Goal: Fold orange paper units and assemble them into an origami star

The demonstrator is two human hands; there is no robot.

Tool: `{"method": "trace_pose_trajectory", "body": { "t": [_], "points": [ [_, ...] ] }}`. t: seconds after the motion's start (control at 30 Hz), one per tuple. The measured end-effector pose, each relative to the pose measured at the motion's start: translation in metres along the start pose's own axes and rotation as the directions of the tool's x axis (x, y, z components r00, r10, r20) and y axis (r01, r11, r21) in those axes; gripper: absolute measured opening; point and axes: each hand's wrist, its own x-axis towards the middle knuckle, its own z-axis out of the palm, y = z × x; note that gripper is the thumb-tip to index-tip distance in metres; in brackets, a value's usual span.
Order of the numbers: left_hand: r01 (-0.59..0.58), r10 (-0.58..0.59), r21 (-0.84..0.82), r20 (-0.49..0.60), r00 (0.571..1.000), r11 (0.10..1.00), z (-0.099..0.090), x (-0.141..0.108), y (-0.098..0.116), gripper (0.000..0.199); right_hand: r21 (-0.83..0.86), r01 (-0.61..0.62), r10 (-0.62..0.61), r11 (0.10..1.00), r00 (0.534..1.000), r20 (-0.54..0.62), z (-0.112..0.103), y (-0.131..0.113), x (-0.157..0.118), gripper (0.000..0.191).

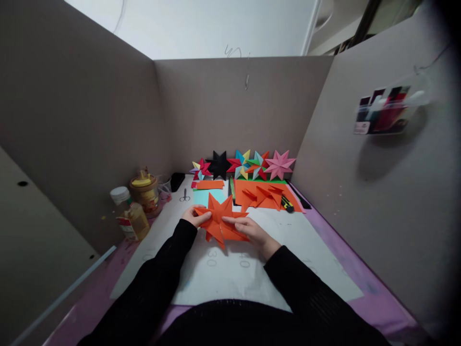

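Both hands hold an orange folded paper star [219, 217] above the white sheet. My left hand [194, 216] pinches its left points, thumb on the front face. My right hand [252, 230] grips the lower right part, with the index finger stretched across the front toward the centre; its other fingers are partly hidden behind the paper. A thin gap shows in the star just below its centre. Beyond my right hand, several folded orange paper pieces [264, 196] lie on orange paper sheets [241, 185], beside a black and yellow utility knife [287, 203].
Finished stars stand along the back wall, among them a black star [219, 165] and a pink star [280, 165]. Small scissors [185, 195] and light blue paper [205, 197] lie behind my left hand. A glue bottle [131, 216] and a jar [144, 192] stand left.
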Motion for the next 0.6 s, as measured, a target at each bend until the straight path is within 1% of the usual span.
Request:
{"method": "trace_pose_trajectory", "body": {
  "t": [0.1, 0.17, 0.27, 0.33, 0.4, 0.47, 0.6],
  "points": [
    [0.062, -0.064, 0.027, 0.075, 0.995, 0.998, -0.002, 0.002, -0.004, 0.047, 0.006, -0.005, 0.005, 1.000, 1.000, -0.004, 0.000, 0.000, 0.000, 0.050],
    [0.070, -0.069, -0.003, 0.088, 0.994, 0.998, -0.002, 0.003, -0.008, 0.049, 0.002, -0.001, 0.001, 1.000, 1.000, -0.008, -0.001, 0.001, 0.000, 0.048],
    [0.040, -0.039, -0.019, 0.011, 0.999, 0.999, -0.001, 0.003, -0.011, 0.057, -0.043, 0.006, -0.006, 0.999, 1.000, 0.007, -0.001, 0.001, 0.001, 0.049],
    [0.033, -0.034, -0.007, -0.035, 0.999, 0.999, -0.001, 0.003, -0.012, 0.069, -0.091, 0.012, -0.010, 0.996, 1.000, 0.024, 0.000, -0.001, 0.001, 0.051],
    [0.042, -0.042, -0.007, -0.057, 0.997, 0.999, -0.002, 0.003, -0.012, 0.079, -0.130, 0.022, -0.016, 0.991, 0.999, 0.043, 0.001, -0.003, 0.000, 0.052],
    [0.053, -0.054, -0.012, -0.078, 0.996, 0.999, -0.003, 0.004, -0.012, 0.079, -0.159, 0.021, -0.010, 0.987, 0.998, 0.067, 0.003, -0.005, 0.000, 0.052],
    [0.039, -0.041, -0.020, -0.103, 0.994, 0.999, -0.003, 0.004, -0.012, 0.072, -0.210, -0.003, 0.023, 0.978, 0.995, 0.092, 0.006, -0.002, -0.001, 0.051]
  ]
}}
